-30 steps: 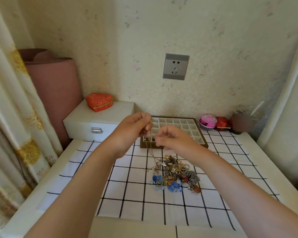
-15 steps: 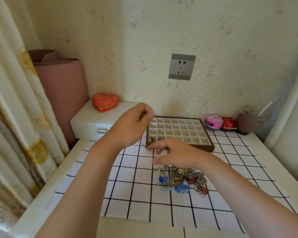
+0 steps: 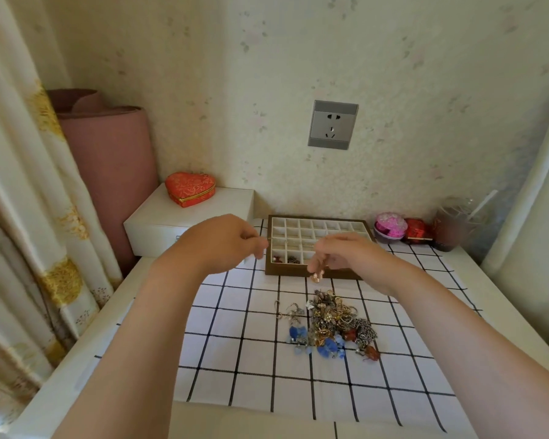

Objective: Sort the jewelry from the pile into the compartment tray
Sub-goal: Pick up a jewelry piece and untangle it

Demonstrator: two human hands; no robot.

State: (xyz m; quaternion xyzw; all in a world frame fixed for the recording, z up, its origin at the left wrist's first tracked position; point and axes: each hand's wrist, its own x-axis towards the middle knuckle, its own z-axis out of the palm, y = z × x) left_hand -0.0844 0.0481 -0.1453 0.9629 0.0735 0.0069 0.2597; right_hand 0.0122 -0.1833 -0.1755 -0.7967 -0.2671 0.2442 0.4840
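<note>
The jewelry pile (image 3: pixel 330 324) is a tangle of gold, silver, blue and red pieces on the checked cloth (image 3: pixel 251 369). Behind it stands the brown compartment tray (image 3: pixel 298 271), with small dark pieces in its two front-left cells. My right hand (image 3: pixel 352 258) hovers over the tray's front edge and pinches a necklace whose small rose-gold pendant (image 3: pixel 317 276) dangles below the fingers. My left hand (image 3: pixel 222 243) is at the tray's left edge. Its fingertips are pinched on the other end of the fine chain, which is barely visible.
A white drawer box (image 3: pixel 159 223) with a red heart-shaped box (image 3: pixel 191 188) sits at the back left, beside a pink roll (image 3: pixel 108 172) and a curtain (image 3: pixel 23 217). Pink (image 3: pixel 390 228) and red (image 3: pixel 415 231) boxes and a dark cup (image 3: pixel 450 226) stand at the back right.
My right hand has risen from the pile to the tray's front edge with the pendant. My left hand has dropped lower and stays pinched. The camera has tilted.
</note>
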